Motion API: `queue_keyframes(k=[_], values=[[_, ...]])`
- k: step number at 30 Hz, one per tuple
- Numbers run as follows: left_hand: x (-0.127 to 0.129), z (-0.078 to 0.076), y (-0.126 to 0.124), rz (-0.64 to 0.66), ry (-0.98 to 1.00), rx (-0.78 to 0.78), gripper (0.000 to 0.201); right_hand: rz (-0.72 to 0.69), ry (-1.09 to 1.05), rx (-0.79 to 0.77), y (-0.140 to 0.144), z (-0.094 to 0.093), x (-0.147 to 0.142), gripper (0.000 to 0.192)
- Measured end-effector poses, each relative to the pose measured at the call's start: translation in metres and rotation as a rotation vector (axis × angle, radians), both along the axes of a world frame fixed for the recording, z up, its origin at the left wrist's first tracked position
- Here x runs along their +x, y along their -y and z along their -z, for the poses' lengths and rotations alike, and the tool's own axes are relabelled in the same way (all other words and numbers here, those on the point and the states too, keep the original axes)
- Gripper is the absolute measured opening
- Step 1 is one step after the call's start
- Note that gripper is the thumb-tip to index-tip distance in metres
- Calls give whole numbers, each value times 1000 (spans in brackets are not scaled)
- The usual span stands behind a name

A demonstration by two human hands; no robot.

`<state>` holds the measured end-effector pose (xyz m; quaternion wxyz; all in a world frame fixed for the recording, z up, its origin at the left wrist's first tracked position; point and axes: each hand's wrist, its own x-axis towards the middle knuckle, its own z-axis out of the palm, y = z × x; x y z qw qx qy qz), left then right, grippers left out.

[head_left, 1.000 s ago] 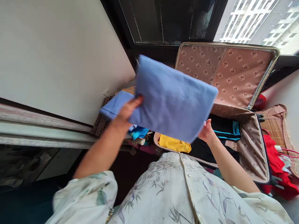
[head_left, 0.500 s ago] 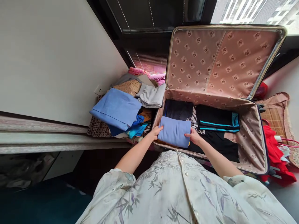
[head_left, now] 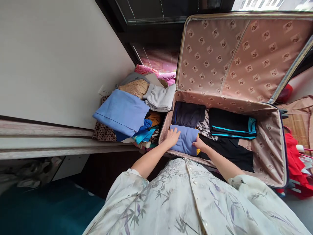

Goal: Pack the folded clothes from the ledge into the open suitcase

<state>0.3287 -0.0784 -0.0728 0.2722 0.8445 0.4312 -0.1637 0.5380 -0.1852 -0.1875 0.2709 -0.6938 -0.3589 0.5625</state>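
A folded blue garment (head_left: 186, 138) lies in the near left corner of the open suitcase (head_left: 270, 127). My left hand (head_left: 172, 137) rests on its left part with the fingers spread. At its right edge is my right hand (head_left: 200, 143), closed on the cloth with the thumb side up; its other fingers are partly hidden. A strip of yellow fabric (head_left: 198, 151) shows beside that edge. Behind the blue garment sit folded dark shorts (head_left: 188, 114) and a black-and-white patterned cloth (head_left: 205, 127). Black clothing with bright blue stripes (head_left: 232, 122) fills the middle.
Left of the suitcase stands a clothes pile, topped by a larger blue garment (head_left: 124, 111), grey shorts (head_left: 160, 98) and a tan piece (head_left: 134, 88). The raised lid (head_left: 220, 55) leans back by the window. Red fabric (head_left: 297, 163) is at the right. A wall (head_left: 53, 58) borders the left.
The blue garment has gone down into the suitcase corner. My left hand has moved from gripping its left edge to lying spread on top. The view has shifted slightly.
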Motion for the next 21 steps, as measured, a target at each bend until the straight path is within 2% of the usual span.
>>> queue_keyframes(k=[3,6,8,10,12,14,16,18,20,21], values=[[9,14,3,147,15,-49,43,16,174,-87,2,-6,2,93],[9,31,10,192,-69,-122,35,4,352,-76,10,-19,-1,98],[4,41,12,161,-123,-147,32,-178,528,85,17,-27,-7,95],[-2,49,10,109,-136,-175,33,-470,698,246,23,-29,-12,95],[-6,54,6,52,-124,-229,41,-697,787,243,27,-24,-14,100],[-8,55,2,19,-118,-299,53,-797,832,124,27,-14,-13,102],[-7,51,-2,34,-148,-350,64,-853,881,37,23,-5,-12,103],[-5,38,-4,74,-167,-376,67,-900,931,11,18,-1,-11,104],[-8,14,-6,110,-61,-353,60,-931,954,-5,13,-2,-11,105],[-13,-3,-8,114,56,-291,56,-940,948,-17,11,-4,-11,106]])
